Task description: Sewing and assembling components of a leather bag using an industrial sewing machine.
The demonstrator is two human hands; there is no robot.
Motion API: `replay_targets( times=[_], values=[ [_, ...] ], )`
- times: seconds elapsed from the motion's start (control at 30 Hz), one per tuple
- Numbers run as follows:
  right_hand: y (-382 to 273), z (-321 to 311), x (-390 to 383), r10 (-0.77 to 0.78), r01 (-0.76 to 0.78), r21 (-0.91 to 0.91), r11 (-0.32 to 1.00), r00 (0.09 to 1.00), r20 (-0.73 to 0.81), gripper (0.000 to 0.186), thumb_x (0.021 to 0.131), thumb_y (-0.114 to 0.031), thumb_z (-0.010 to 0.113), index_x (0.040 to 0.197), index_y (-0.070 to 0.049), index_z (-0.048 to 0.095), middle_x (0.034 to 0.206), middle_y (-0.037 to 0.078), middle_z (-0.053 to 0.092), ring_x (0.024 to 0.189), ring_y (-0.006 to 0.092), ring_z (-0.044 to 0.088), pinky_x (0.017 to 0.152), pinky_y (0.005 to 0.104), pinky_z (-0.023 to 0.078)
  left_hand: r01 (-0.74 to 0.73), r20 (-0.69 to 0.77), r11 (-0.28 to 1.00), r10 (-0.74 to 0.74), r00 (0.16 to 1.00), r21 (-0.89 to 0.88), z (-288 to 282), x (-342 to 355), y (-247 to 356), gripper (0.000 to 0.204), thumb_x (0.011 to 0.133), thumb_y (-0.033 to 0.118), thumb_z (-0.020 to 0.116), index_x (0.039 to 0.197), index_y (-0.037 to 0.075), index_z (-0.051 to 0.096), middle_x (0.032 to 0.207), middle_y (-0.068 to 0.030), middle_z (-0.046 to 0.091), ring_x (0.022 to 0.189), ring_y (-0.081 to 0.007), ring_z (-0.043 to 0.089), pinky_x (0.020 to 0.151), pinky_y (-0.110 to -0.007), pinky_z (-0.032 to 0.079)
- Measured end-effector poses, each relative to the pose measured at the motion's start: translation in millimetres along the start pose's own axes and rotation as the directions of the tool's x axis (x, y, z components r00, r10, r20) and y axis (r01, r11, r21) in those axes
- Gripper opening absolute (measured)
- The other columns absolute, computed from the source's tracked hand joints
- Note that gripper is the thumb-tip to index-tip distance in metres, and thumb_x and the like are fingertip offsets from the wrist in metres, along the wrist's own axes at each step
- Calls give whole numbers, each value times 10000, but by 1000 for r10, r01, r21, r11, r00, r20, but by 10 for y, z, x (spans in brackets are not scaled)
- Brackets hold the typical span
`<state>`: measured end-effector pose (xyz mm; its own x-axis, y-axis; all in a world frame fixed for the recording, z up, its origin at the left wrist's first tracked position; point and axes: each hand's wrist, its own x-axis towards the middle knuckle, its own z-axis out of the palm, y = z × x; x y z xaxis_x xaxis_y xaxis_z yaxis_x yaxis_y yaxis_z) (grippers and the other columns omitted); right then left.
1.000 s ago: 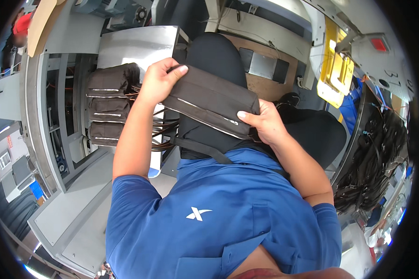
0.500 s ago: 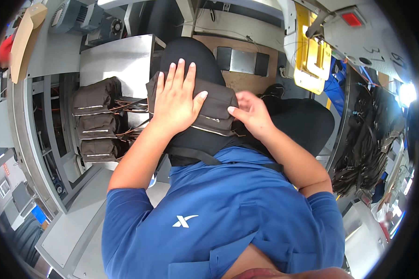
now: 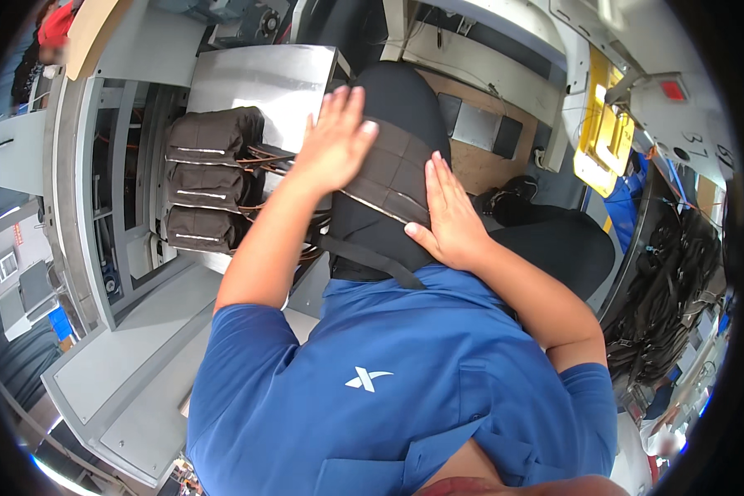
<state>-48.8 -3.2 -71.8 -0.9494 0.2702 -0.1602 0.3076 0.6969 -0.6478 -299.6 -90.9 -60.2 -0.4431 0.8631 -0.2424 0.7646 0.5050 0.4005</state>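
Observation:
Across my thigh lies a dark brown stack of folded cloth pieces [image 3: 393,169], with a pale zipper line along its near edge. My left hand [image 3: 335,139] is on its left end, fingers stretched out. Against the right end rests my right hand [image 3: 450,211], flat, with fingers straight and the thumb near the zipper edge. Neither hand grips the cloth. To the left, three similar dark bundles [image 3: 207,183] sit in a row on a shiny metal surface [image 3: 260,78], with brown cords trailing from them toward my thigh.
A yellow metal part [image 3: 603,136] hangs from the machine at the upper right. Beyond my right knee is a large heap of dark cloth pieces [image 3: 665,273]. A grey bench panel [image 3: 132,355] stands at my left. Farther left, another person's red garment [image 3: 56,26] shows.
My left hand has slid from the top of the stack toward its left end. My right hand has flattened against the right end. The view has shifted, moving the scene rightward.

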Motion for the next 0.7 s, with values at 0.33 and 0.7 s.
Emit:
replay_targets(
  times=[0.33,0.7],
  values=[
    [644,-46,-9,451,-311,948,64,857,250,471,1000,-357,627,1328,-27,554,1258,103,639,1165,202,579,1002,355,429,457,354,347,-322,878,-819,-392,10,-317,511,1057,452,487,1228,0,653,1054,-72,704,920,-161,653,763,-315,510],
    [441,-306,-57,195,-229,965,-126,948,251,306,960,-191,700,1199,-8,644,1156,97,710,1019,192,698,940,352,554,271,208,467,-184,961,-841,-384,79,-263,274,994,213,680,971,-57,718,815,-70,713,704,-103,637,651,-261,519]
  ],
)
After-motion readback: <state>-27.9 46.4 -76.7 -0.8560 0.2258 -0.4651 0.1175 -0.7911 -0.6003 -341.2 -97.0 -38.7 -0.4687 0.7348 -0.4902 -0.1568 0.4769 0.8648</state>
